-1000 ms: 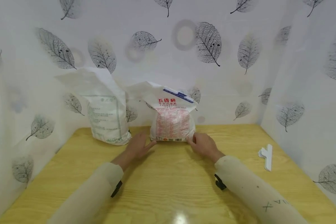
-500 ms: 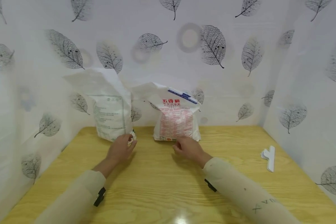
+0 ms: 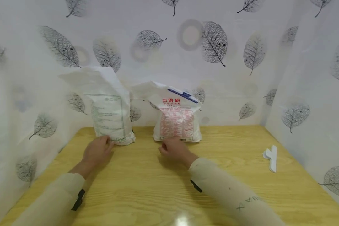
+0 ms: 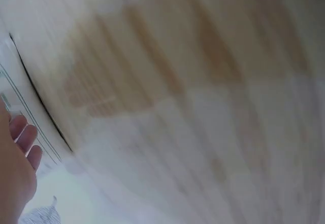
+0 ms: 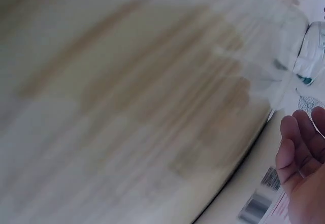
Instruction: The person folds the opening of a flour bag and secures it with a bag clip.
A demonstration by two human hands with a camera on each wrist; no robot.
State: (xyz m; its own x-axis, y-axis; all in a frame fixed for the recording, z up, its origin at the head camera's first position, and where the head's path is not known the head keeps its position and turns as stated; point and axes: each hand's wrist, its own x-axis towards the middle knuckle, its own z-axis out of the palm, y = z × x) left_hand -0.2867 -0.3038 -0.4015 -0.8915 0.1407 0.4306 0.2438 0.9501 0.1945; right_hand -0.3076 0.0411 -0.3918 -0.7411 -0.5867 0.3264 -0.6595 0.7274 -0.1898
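A white flour bag (image 3: 176, 124) with red print stands at the back middle, its top folded over with a blue band near the fold. To its left is a taller white bag (image 3: 107, 116) with green print, its top slumped leftward. My left hand (image 3: 97, 150) is at the lower front edge of the green-printed bag, fingers loosely bent and holding nothing. Before the bottom edge of the flour bag, my right hand (image 3: 176, 150) hovers with relaxed, curved fingers. In the right wrist view, its fingers (image 5: 299, 132) overlap the bag's barcode side.
A white bag clip (image 3: 272, 159) lies on the right part of the wooden table (image 3: 147, 188). Leaf-patterned curtain (image 3: 169, 53) surfaces close in the back and both sides, right behind the bags.
My left hand has shifted left from the gap between the bags to the front of the green-printed one. My right hand has moved left from the flour bag's lower right corner.
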